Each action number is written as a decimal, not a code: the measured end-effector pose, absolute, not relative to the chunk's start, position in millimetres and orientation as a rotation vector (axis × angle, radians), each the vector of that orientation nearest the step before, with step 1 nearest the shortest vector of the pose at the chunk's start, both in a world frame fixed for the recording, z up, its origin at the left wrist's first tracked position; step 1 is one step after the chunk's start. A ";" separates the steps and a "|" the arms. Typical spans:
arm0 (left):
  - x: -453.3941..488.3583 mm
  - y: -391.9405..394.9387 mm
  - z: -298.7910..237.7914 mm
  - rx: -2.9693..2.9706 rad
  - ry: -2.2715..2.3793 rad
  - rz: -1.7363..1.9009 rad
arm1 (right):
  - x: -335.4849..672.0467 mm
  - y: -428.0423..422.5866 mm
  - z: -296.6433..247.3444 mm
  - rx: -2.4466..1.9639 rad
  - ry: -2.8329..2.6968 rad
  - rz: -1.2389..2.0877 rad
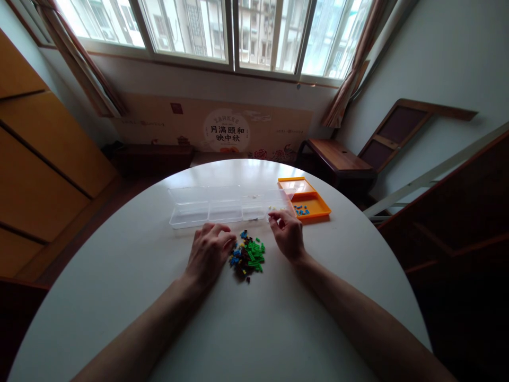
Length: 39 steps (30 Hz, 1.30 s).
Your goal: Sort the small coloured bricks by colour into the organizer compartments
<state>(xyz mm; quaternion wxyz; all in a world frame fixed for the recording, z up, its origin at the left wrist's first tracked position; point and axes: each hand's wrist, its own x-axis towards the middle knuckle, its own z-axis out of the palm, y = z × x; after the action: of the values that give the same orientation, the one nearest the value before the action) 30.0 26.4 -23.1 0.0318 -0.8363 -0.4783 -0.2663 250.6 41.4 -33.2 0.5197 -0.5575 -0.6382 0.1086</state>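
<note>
A small heap of toy building bricks (pixel 254 252) in green, dark brown, blue and yellow lies on the white round table (pixel 246 329). At the heap's left edge is my left hand (pixel 210 248), its fingers curled and thumb and forefinger close together; whatever they may hold is hidden. My right hand (pixel 288 233) is above the table, right of the heap, with thumb and forefinger pinched by the front right corner of the clear plastic box (pixel 225 211). Anything in that pinch is too small to make out. Tiny yellow pieces (pixel 277 208) show in the box's rightmost compartment.
Behind my right hand lies an orange tray (pixel 320 206) holding several small blue bricks (pixel 302 210). The clear box has several compartments and its lid stands open at the back. Beyond the table are a wooden chair (pixel 338 154), a printed wall panel (pixel 226 127) and windows.
</note>
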 end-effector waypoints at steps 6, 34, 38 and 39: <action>31.4 25.3 -18.8 -2.617 -1.462 -0.839 | 243.3 33.8 -30.1 -1.186 -1.702 0.348; 34.6 24.4 -28.0 -2.593 -1.649 -0.942 | 280.1 57.9 -35.8 -1.418 -1.566 -0.066; 34.8 23.6 -28.7 -2.626 -1.603 -0.840 | 284.1 61.6 -38.8 -1.452 -1.537 0.008; 34.7 23.5 -28.6 -2.623 -1.596 -0.833 | 283.2 61.2 -39.0 -1.449 -1.540 0.020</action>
<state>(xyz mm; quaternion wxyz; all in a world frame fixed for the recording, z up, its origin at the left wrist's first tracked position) 34.7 23.5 -28.6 -0.0196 -0.8243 -0.5016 -0.2618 283.2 61.2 -39.0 0.4913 -0.5970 -0.6342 0.0081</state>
